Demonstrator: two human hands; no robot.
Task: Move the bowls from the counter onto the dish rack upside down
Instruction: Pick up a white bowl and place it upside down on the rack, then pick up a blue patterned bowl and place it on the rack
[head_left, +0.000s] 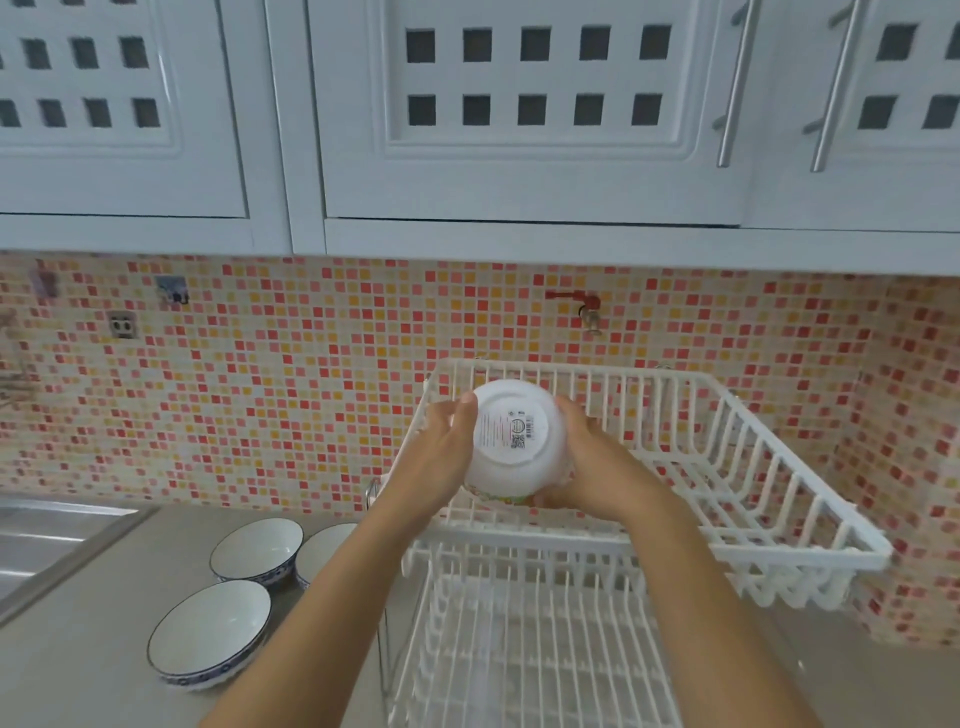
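A white bowl (511, 441) is turned upside down, its base with a printed label facing me, over the near-left part of the upper tier of the white wire dish rack (753, 467). My left hand (441, 447) grips its left side and my right hand (592, 457) its right side. Three white bowls with blue patterned rims stand upright on the grey counter to the left of the rack: one at the back (257, 548), one nearest me (210, 631), and one (324, 551) partly hidden behind my left forearm.
The rack has a lower tier (519, 649) under my arms. A steel sink edge (62, 525) lies at far left. A red-handled tap (587, 306) sticks out of the mosaic backsplash, and white wall cabinets (519, 130) hang overhead.
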